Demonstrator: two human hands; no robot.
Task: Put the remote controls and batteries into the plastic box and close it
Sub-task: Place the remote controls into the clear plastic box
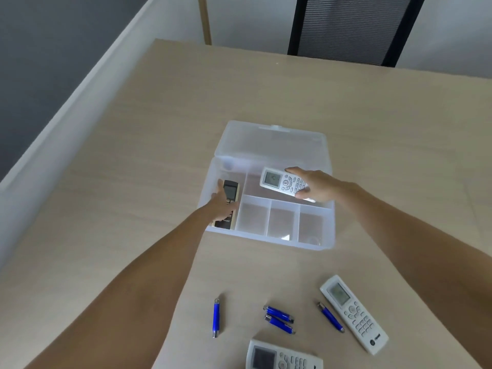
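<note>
A clear plastic box (316, 242) with dividers stands on the table, its lid (271, 141) folded open behind it. My left hand (222, 202) rests on a black and beige remote (230, 190) lying in the box's left compartment. Over the rear compartment, my right hand (315, 186) holds a white remote (279, 181) with a screen. Two more white remotes lie near me: one (354, 314) at the right, one (282, 356) at the bottom edge. Several blue batteries (278, 319) lie between them, with one battery (216, 318) apart to the left.
The three small front compartments (282, 222) of the box hold nothing I can see. A black mesh chair (351, 27) stands beyond the far table edge. The table's left edge (87, 134) runs along a grey wall.
</note>
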